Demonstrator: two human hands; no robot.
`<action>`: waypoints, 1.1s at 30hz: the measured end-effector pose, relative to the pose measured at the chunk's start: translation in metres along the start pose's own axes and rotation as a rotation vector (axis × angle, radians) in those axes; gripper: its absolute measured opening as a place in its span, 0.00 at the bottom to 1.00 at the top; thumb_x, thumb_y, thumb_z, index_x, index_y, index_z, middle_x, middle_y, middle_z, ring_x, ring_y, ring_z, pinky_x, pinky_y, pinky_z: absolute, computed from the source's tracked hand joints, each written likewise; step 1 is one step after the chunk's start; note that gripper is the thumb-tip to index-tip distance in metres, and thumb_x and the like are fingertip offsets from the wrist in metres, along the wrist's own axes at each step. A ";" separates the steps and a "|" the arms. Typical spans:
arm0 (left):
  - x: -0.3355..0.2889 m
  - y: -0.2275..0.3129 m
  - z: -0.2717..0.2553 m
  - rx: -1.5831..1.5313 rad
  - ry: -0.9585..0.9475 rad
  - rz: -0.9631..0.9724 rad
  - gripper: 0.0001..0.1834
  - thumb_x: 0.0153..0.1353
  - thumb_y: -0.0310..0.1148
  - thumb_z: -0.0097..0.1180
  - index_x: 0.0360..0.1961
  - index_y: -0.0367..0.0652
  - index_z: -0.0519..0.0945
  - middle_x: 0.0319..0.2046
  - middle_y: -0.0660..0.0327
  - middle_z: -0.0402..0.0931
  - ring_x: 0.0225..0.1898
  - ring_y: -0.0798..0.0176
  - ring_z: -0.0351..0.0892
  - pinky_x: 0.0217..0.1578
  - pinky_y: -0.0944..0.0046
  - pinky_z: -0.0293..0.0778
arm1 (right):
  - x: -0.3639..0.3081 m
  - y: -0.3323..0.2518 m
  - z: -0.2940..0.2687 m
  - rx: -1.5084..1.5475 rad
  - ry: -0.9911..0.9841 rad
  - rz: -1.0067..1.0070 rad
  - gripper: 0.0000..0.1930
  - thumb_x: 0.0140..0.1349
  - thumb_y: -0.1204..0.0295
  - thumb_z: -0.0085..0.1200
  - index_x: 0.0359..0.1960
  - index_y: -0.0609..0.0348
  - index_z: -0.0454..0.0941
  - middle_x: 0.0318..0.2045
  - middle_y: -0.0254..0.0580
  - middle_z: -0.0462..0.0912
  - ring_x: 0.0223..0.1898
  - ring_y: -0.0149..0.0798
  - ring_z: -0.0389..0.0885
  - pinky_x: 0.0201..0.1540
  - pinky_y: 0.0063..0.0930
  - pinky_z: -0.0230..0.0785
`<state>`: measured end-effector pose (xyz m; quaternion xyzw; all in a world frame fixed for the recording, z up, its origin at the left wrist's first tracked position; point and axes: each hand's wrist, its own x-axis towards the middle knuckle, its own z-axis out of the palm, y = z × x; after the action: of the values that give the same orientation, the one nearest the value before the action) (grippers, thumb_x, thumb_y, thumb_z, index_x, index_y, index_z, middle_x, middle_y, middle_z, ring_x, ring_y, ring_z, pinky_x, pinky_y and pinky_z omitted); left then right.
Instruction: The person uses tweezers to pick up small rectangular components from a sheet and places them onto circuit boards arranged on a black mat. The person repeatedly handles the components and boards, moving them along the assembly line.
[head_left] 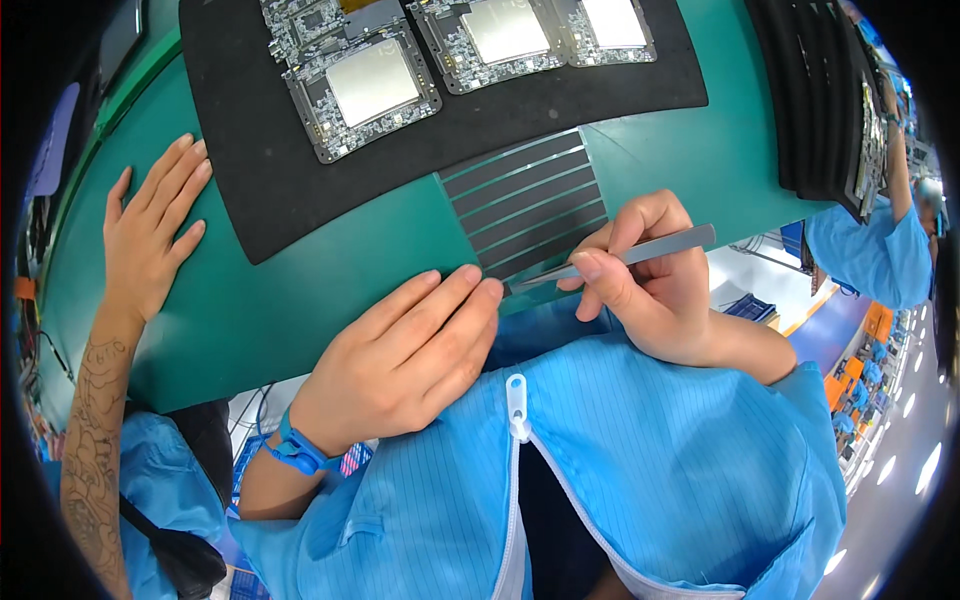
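Note:
My right hand (655, 285) grips metal tweezers (660, 245) between thumb and fingers. Their tips point left, down to the near edge of a clear sheet (515, 160) that carries several dark grey strips (530, 205). My left hand (405, 355) has its fingers stretched out side by side, palm down. Its fingertips rest at the sheet's near left corner, right by the tweezer tips. Whether the tips pinch a strip is too small to tell.
Beyond the sheet, a black mat (480, 125) on the green table (310, 310) bears several circuit boards (375, 85) with silver shields. At left lies a co-worker's hand (150, 230). Stacked black trays (810, 100) stand at right. The table's near edge runs by my jacket.

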<state>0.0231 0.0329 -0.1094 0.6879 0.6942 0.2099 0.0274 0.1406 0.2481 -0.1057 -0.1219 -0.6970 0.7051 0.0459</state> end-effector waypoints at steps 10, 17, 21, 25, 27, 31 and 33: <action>0.002 -0.002 0.004 -0.064 -0.037 -0.051 0.14 0.52 0.32 0.59 0.41 0.48 0.83 0.47 0.57 0.76 0.57 0.54 0.71 0.56 0.52 0.69 | 0.003 -0.004 0.002 0.079 0.021 0.075 0.12 0.62 0.77 0.55 0.36 0.62 0.60 0.27 0.36 0.74 0.25 0.24 0.79 0.23 0.15 0.73; 0.003 -0.005 0.002 -0.068 -0.041 -0.039 0.14 0.51 0.31 0.58 0.41 0.47 0.83 0.47 0.57 0.76 0.56 0.54 0.72 0.57 0.51 0.67 | 0.005 0.002 0.005 -0.026 -0.031 -0.012 0.12 0.62 0.78 0.54 0.36 0.61 0.60 0.27 0.37 0.74 0.22 0.22 0.77 0.21 0.13 0.70; 0.003 -0.007 0.000 -0.076 -0.048 -0.015 0.14 0.51 0.31 0.57 0.41 0.47 0.83 0.46 0.57 0.76 0.56 0.54 0.72 0.57 0.50 0.66 | 0.005 0.003 0.004 0.083 -0.028 0.014 0.11 0.63 0.79 0.53 0.37 0.61 0.60 0.26 0.39 0.75 0.20 0.24 0.77 0.18 0.13 0.68; 0.003 -0.011 -0.007 -0.139 -0.060 -0.022 0.14 0.52 0.30 0.54 0.41 0.46 0.82 0.46 0.57 0.76 0.56 0.54 0.72 0.57 0.50 0.66 | 0.022 -0.011 -0.002 0.328 0.068 0.070 0.11 0.63 0.79 0.51 0.38 0.61 0.59 0.25 0.44 0.77 0.17 0.26 0.76 0.16 0.14 0.67; 0.002 -0.020 -0.015 -0.176 -0.035 -0.022 0.18 0.49 0.32 0.58 0.44 0.44 0.81 0.46 0.55 0.75 0.54 0.53 0.73 0.56 0.49 0.67 | 0.045 -0.022 0.000 0.300 0.118 0.022 0.09 0.65 0.76 0.50 0.38 0.61 0.61 0.23 0.46 0.79 0.15 0.27 0.75 0.15 0.15 0.65; 0.009 -0.063 -0.052 -0.119 0.316 -0.102 0.19 0.43 0.27 0.66 0.40 0.38 0.81 0.42 0.50 0.77 0.47 0.47 0.76 0.46 0.53 0.74 | 0.109 -0.039 0.017 0.178 0.118 -0.122 0.08 0.66 0.72 0.49 0.38 0.59 0.62 0.23 0.48 0.80 0.13 0.26 0.72 0.16 0.15 0.63; 0.024 -0.093 -0.067 0.102 0.322 -0.190 0.17 0.42 0.24 0.66 0.38 0.36 0.81 0.40 0.51 0.77 0.46 0.47 0.77 0.43 0.56 0.75 | 0.139 -0.035 0.024 0.092 0.155 -0.157 0.09 0.66 0.69 0.51 0.38 0.58 0.64 0.24 0.49 0.81 0.15 0.26 0.73 0.18 0.16 0.64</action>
<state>-0.0877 0.0419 -0.0726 0.5772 0.7613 0.2782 -0.0995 -0.0031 0.2580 -0.0864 -0.1188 -0.6655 0.7192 0.1604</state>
